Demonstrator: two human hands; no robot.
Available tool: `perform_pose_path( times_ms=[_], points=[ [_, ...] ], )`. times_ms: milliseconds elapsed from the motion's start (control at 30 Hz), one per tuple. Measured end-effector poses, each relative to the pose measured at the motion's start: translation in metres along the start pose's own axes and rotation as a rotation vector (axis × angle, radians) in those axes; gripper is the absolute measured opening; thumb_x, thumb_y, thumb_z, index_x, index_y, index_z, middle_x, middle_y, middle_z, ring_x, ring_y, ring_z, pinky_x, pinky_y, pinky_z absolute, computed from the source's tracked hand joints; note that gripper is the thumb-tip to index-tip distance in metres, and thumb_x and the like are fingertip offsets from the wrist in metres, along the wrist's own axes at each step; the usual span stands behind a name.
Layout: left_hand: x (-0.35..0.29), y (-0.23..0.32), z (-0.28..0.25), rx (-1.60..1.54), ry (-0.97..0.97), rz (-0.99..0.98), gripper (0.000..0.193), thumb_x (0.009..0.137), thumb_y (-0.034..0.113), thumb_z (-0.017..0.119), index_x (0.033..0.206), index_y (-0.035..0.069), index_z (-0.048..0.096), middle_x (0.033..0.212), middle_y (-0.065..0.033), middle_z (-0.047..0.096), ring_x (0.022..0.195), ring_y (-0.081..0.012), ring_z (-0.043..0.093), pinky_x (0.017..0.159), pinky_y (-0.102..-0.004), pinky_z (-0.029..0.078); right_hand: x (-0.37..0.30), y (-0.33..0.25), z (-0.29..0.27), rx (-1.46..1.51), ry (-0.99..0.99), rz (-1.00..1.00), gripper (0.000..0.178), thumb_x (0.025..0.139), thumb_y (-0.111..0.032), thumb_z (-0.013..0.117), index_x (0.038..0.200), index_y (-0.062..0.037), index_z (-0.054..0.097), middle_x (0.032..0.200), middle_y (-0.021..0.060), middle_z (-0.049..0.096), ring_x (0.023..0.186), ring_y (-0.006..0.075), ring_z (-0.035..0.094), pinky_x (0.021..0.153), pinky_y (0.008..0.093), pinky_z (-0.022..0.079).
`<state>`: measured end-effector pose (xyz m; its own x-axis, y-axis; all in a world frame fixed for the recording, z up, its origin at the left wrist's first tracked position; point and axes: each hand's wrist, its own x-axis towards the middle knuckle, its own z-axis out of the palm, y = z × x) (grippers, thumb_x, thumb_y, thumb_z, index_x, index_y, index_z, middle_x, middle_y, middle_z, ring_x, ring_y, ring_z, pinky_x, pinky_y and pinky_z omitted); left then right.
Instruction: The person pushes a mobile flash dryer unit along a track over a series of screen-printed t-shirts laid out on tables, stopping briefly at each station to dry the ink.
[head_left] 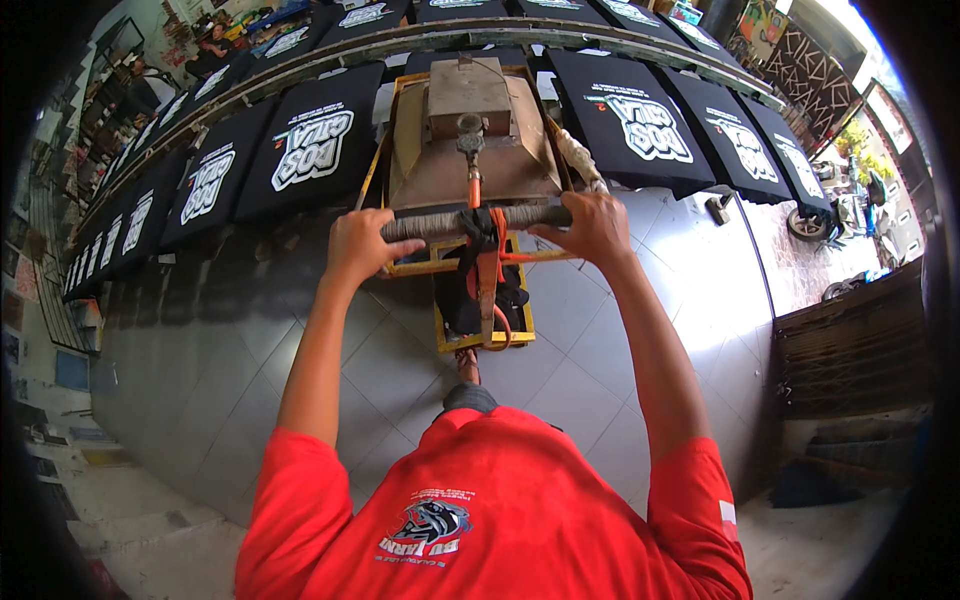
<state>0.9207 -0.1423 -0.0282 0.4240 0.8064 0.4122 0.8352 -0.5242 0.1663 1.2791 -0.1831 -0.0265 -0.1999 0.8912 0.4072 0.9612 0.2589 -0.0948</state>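
Observation:
My left hand (362, 245) is closed round the left end of a cord-wrapped handlebar (435, 224), its thumb lying along the bar. Round the right end is my right hand (598, 228), closed the same way. The bar belongs to a metal hooded machine (470, 150) with a box on top and a yellow frame. Orange hose or cable and black strap (484, 238) are wound about the bar's middle. Black T-shirts (315, 140) with white printed lettering lie in a row to the left of the hood, and more printed black T-shirts (640, 125) lie to its right.
A long rail (350, 60) separates the near shirt row from another behind it. Grey tiled floor (640, 330) surrounds the yellow frame's lower part (440, 325). A motorcycle (835, 225) stands at the far right, near a dark slatted panel (850, 345). People (212, 50) are at the back left.

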Motion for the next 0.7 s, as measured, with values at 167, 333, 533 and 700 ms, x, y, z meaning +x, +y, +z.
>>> perform_pose_path(
  times_ms=[167, 333, 533, 700],
  points=[
    [0.002, 0.01, -0.009, 0.036, -0.085, -0.102, 0.067, 0.065, 0.068, 0.077, 0.084, 0.005, 0.072, 0.08, -0.0171, 0.069, 0.077, -0.0365, 0.068, 0.07, -0.0458, 0.053, 0.0, 0.0, -0.005, -0.001, -0.014, 0.002, 0.066, 0.071, -0.072, 0.071, 0.072, -0.0064, 0.065, 0.069, 0.0104, 0.066, 0.07, 0.0301, 0.067, 0.068, 0.0422, 0.053],
    [-0.001, 0.01, -0.006, 0.037, -0.031, -0.06, 0.069, 0.063, 0.072, 0.074, 0.078, 0.005, 0.07, 0.074, -0.0166, 0.068, 0.074, -0.0362, 0.068, 0.067, -0.0459, 0.053, 0.001, -0.001, -0.01, -0.031, -0.122, 0.025, 0.073, 0.072, -0.078, 0.064, 0.08, -0.0056, 0.069, 0.074, 0.0126, 0.069, 0.075, 0.0306, 0.069, 0.07, 0.0432, 0.054],
    [0.001, 0.005, 0.004, 0.068, 0.031, -0.005, 0.07, 0.06, 0.074, 0.074, 0.067, 0.005, 0.063, 0.067, -0.0134, 0.065, 0.069, -0.035, 0.067, 0.062, -0.0445, 0.053, -0.002, 0.005, -0.003, -0.049, -0.073, 0.008, 0.078, 0.07, -0.082, 0.061, 0.083, -0.0062, 0.071, 0.076, 0.0117, 0.071, 0.075, 0.0303, 0.07, 0.067, 0.0429, 0.055],
    [0.019, 0.002, 0.017, 0.041, 0.065, 0.036, 0.071, 0.059, 0.074, 0.075, 0.063, 0.005, 0.059, 0.065, -0.0135, 0.064, 0.067, -0.035, 0.067, 0.06, -0.0442, 0.053, 0.009, 0.015, 0.003, -0.056, -0.053, 0.017, 0.07, 0.069, -0.077, 0.068, 0.072, -0.0069, 0.065, 0.071, 0.0106, 0.068, 0.071, 0.0297, 0.068, 0.066, 0.0423, 0.053]
  ],
)
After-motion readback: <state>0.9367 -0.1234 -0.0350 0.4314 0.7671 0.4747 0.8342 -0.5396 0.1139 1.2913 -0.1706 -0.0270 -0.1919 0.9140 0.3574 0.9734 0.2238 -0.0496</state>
